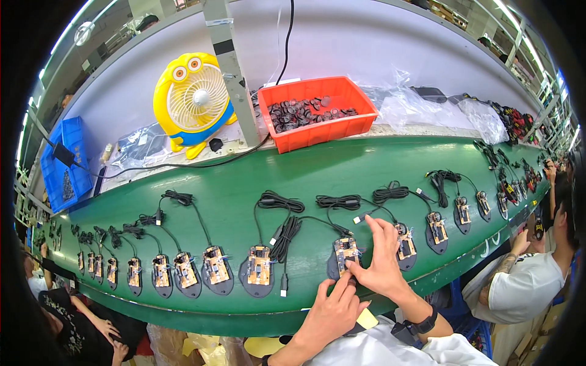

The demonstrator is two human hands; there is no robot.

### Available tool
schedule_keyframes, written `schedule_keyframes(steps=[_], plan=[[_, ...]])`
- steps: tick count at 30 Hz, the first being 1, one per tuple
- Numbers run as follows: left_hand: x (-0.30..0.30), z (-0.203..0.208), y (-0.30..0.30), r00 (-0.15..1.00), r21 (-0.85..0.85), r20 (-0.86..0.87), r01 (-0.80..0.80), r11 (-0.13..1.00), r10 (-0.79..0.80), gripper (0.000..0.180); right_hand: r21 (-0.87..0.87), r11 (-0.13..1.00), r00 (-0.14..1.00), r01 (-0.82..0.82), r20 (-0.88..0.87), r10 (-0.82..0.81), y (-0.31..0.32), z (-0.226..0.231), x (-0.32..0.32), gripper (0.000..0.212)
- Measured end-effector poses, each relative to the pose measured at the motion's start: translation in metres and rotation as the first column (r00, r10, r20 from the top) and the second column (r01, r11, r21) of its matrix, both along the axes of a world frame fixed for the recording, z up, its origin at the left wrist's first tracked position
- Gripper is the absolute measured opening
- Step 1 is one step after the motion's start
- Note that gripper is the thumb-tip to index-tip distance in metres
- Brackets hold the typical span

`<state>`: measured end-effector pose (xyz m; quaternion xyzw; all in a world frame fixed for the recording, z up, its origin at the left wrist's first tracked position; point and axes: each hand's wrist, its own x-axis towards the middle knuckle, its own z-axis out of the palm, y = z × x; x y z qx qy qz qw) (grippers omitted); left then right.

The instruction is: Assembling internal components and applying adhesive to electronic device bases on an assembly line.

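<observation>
A black computer mouse base (334, 266) with a tan circuit board (347, 249) lies on the green conveyor belt (232, 183) in front of me. My left hand (329, 314) is at its near end, with bent fingers closed against the edge; the fingertips cover that end. My right hand (383, 265) is over its right side. The right thumb presses near the board's lower part, while the other fingers stretch upward, apart from the thumb. Whether a small part sits between the right thumb and left fingertips is hidden. A coiled black cable (337, 202) lies beyond the board.
Similar mouse bases (256, 274) with coiled cables line the belt on both sides. Behind it stand a red bin (323, 131) of dark round parts, a yellow fan (195, 97), a grey post (235, 79) and a blue bin (64, 161). Co-workers (519, 280) sit right and left.
</observation>
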<state>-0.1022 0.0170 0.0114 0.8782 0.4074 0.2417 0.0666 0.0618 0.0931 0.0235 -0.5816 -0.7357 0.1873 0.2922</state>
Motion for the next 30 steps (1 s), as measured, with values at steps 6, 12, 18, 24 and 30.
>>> schedule_keyframes(steps=[6, 12, 18, 24, 30], plan=[[0.000, 0.000, -0.002, 1.000, -0.002, 0.011, -0.008, 1.000, 0.008, 0.035, 0.064, 0.997, 0.998, 0.042, -0.057, -0.038, 0.006, -0.013, -0.004, 0.087], [0.001, 0.000, -0.003, 1.000, -0.018, 0.010, 0.001, 1.000, 0.000, 0.035, 0.071, 0.997, 0.999, 0.013, 0.048, -0.016, -0.002, -0.003, -0.001, 0.087], [0.001, -0.005, 0.005, 0.999, 0.041, 0.045, 0.001, 0.999, -0.003, 0.038, -0.089, 0.994, 0.997, -0.057, 0.045, 0.061, -0.007, 0.007, 0.009, 0.091], [-0.009, -0.004, 0.006, 0.994, -0.020, 0.109, 0.016, 1.000, -0.014, 0.032, -0.236, 0.905, 0.925, -0.353, 0.057, 0.376, 0.025, 0.022, 0.023, 0.097], [-0.046, 0.014, -0.011, 0.967, -0.038, 0.254, 0.021, 0.999, -0.010, 0.030, 0.162, 0.884, 0.895, -0.438, -0.011, 0.445, 0.161, 0.084, 0.010, 0.047]])
